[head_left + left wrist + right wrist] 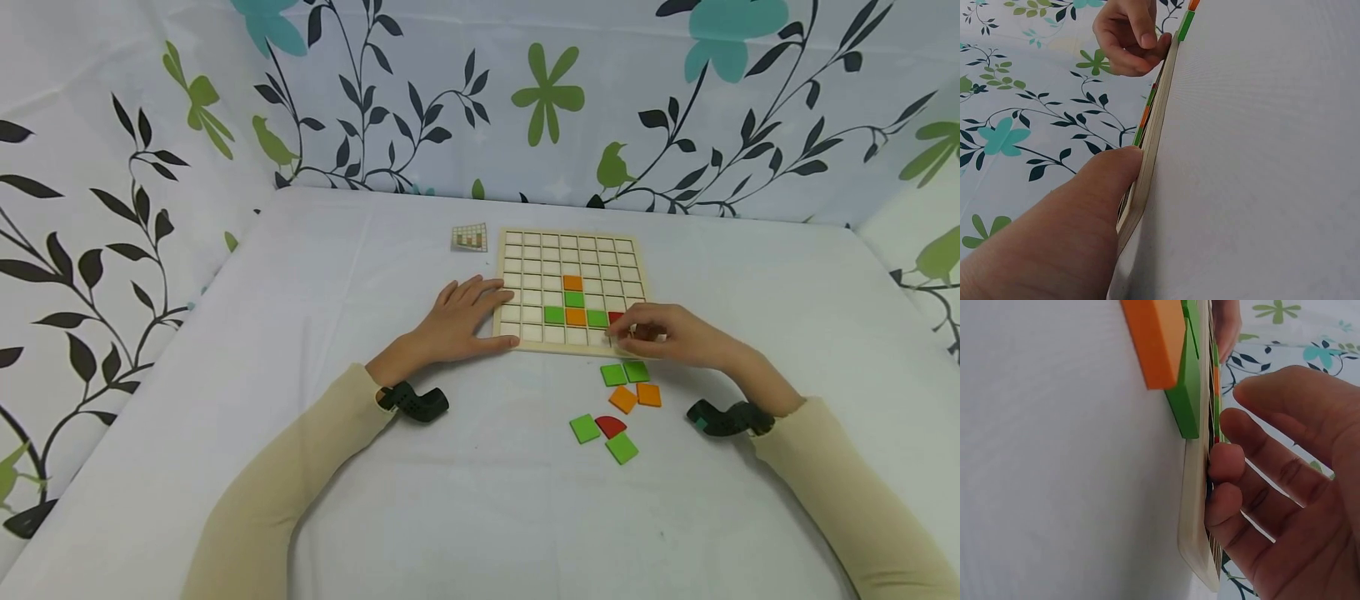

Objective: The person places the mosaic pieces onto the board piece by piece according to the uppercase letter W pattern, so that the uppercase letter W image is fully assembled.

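Observation:
A wooden grid board (532,282) lies flat on the table. Its cells hold an orange square tile (572,282), a green tile (573,299) below it, and a row of green, orange and green tiles. A red piece (615,317) ends that row, partly covered by my right hand (663,333). The right fingers are loosely bent, their tips at the board's surface; the right wrist view shows the thumb apart and nothing gripped. My left hand (461,323) rests at the board's left edge, fingers extended and the thumb (1113,169) against the near corner.
Nearer than the board lie loose green tiles (613,375), orange tiles (648,394) and a red quarter-round piece (611,427). A small card with a printed grid pattern (469,237) sits beside the board's far left corner. Patterned cloth (450,100) hangs behind the white table.

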### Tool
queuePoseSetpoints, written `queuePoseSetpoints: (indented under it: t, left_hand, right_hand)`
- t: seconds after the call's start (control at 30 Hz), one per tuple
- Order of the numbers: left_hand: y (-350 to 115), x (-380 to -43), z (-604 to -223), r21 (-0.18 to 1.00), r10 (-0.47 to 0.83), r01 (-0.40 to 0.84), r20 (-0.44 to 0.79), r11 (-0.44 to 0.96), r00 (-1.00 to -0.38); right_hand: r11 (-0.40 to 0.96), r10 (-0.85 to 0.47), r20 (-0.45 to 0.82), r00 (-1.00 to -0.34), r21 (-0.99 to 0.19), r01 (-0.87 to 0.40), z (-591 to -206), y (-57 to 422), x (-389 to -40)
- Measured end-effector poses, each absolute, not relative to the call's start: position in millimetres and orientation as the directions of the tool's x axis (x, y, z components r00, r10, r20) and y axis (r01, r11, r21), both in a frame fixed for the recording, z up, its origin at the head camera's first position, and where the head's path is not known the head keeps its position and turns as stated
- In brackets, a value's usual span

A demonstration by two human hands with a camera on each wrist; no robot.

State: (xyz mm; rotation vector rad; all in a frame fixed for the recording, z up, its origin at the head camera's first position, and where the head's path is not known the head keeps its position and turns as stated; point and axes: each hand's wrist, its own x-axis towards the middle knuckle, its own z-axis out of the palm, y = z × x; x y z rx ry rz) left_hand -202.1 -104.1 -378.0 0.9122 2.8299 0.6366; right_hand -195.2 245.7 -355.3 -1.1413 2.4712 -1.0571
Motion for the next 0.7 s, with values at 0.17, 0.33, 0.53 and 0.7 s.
queuePoseSetpoints:
  t: [0.17,0.33,0.53,0.7]
  left_hand:
    - [-103.6,-202.1,-377.9,0.420,0.578,0.535,0.030,0.733,-0.815]
    - [-103.8,-202.9,-378.7,0.417,0.579,0.537,0.032,0.733,-0.815]
    - [-104.2,-202.8,-378.6,0.418,0.579,0.537,0.034,0.732,-0.815]
    - [-104.9,-203.1,-379.5,0.420,0.580,0.542,0.045,0.728,-0.813]
  right_hand:
    - [0.387,-0.768,0.124,-0.628,-0.693,-0.609,-355.5,246.2,-194.6]
    - [0.369,-0.779,0.127,-0.614,-0.699,-0.613,-355.6,246.3,-193.5]
    - [0.331,-0.807,0.113,-0.580,-0.726,-0.603,-356.6,246.8,-192.8]
    - [0.303,-0.829,0.112,-0.548,-0.733,-0.609,-355.6,246.3,-192.0]
